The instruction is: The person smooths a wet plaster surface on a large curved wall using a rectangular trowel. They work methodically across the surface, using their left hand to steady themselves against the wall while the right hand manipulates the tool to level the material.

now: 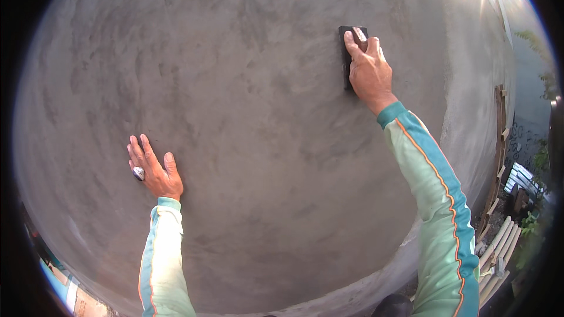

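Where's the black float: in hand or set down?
In hand: the right hand grips the black float by its handle.

Over my remote feed I logged the wall (264,170) as grey, blotched darker; float (345,66) was black; left sleeve (169,258) and right sleeve (432,199) pale green, teal bands, orange piping; ring (138,173) silvery; poles (499,249) at right, cream.

From the wearer's head, we look through a wide fisheye lens onto a nearby grey wall (264,141), over both outstretched forearms (170,258).
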{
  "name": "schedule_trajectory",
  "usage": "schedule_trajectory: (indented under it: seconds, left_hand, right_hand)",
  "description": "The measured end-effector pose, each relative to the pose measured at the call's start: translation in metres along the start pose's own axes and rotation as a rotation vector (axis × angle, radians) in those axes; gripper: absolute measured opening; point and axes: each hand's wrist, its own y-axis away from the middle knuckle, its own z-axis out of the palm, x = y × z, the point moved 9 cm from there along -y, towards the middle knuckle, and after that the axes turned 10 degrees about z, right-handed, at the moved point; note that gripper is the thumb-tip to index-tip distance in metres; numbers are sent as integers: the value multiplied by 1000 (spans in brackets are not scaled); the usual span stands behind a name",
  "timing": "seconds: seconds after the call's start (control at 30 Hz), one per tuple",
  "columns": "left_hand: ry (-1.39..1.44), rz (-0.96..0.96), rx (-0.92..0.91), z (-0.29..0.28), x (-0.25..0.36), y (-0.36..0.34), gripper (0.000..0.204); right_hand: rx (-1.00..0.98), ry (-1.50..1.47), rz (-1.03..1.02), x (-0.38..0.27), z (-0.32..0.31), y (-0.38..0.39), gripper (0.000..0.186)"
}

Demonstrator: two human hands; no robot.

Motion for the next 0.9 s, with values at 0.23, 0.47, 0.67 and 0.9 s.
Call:
schedule_trajectory:
  seconds: [0.23,0.47,0.67,0.9]
  left_hand:
    - [8,-15,-20,0,-1,-1,73]
    - [10,-34,-30,2,-2,1,76]
    - [40,-23,-39,0,-1,0,75]
    - [65,-36,-19,-1,-2,1,76]
  right_hand:
    - [73,17,60,11,15,-82,52]
    - [-111,-19,-143,-23,13,-26,51]
    - [24,45,-83,-60,-6,-74,44]
    - [-37,74,-29,-38,25,-103,50]
